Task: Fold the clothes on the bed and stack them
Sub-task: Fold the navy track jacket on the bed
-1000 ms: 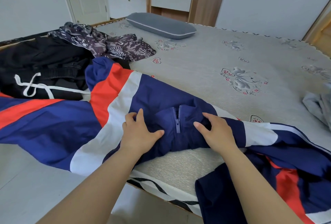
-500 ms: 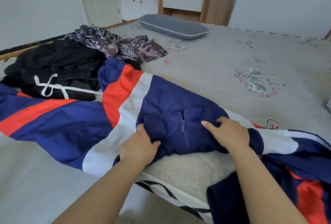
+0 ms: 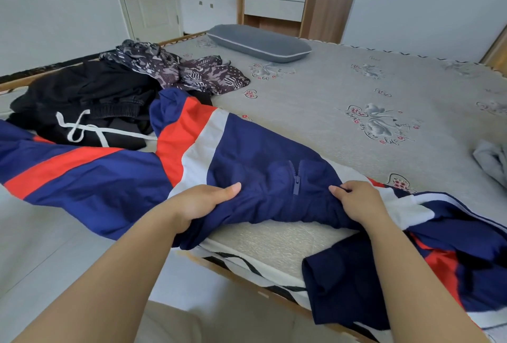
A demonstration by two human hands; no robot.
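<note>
The jacket [image 3: 260, 178] was navy with red and white stripes, spread across the near edge of the bed [image 3: 343, 90], zipper facing up, 1 sleeve hanging off the side. A black drawstring garment [image 3: 82, 101] sat crumpled at the left, touching a patterned dark piece [image 3: 178, 71] behind it. A light grey item [image 3: 491, 159] lay at the right edge.
</note>
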